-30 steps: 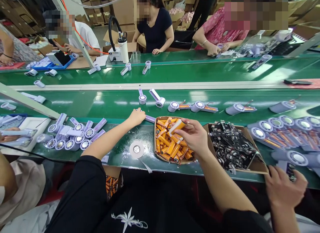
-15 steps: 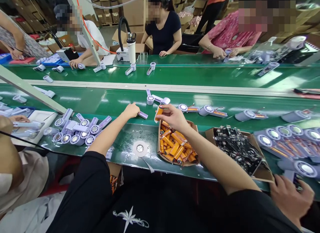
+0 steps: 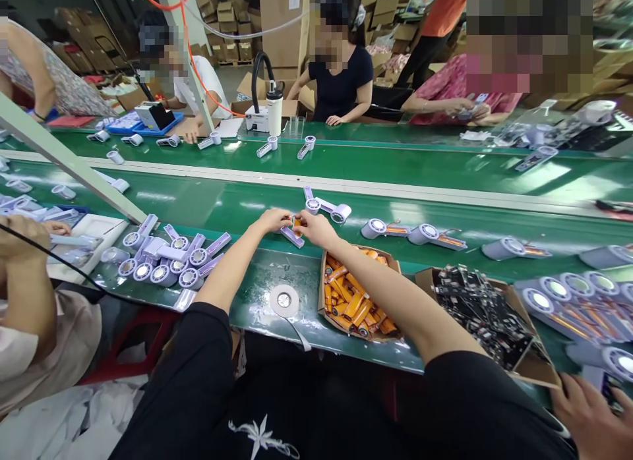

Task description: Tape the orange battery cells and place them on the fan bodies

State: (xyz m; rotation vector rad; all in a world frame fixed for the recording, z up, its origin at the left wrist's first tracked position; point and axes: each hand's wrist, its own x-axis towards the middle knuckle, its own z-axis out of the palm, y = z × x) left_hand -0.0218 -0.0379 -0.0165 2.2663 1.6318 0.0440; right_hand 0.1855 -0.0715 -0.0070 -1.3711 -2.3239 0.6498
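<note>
Between both hands' fingers (image 3: 285,217): orange battery (image 3: 297,221).

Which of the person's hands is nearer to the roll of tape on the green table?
Left. The left hand is above the roll of tape, slightly left; the right hand lies farther up-right, by the box of orange batteries.

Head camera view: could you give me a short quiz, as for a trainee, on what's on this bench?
1. True or false: both hands meet at the lilac fan handle.
2. What fills the cardboard box nearest the right hand? A) screws B) orange batteries C) tape rolls
3. What lies on the green table edge between the person's forearms?

Key: 1 true; the left hand is there too. 2 B. 3 A tape roll.
</note>
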